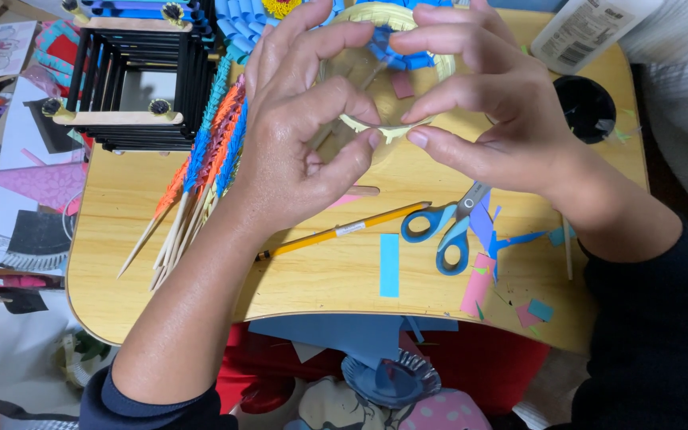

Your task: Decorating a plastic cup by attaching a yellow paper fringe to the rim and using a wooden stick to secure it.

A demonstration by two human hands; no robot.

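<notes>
I hold a clear round lid with a pale yellow rim (384, 127) at twelve o'clock on the wooden table (320, 279), my left hand (304, 135) and right hand (471, 103) both pinched shut on its edge. A folded blue paper strip (400, 54) already sits on it; loose scraps, the scissors (447, 227) and the pencil (344, 231) at six o'clock suggest more is left.

furniture: light wooden lap table (121, 239), rounded corners | floor: strewn coloured paper scraps (33, 187) | light: even, soft
</notes>
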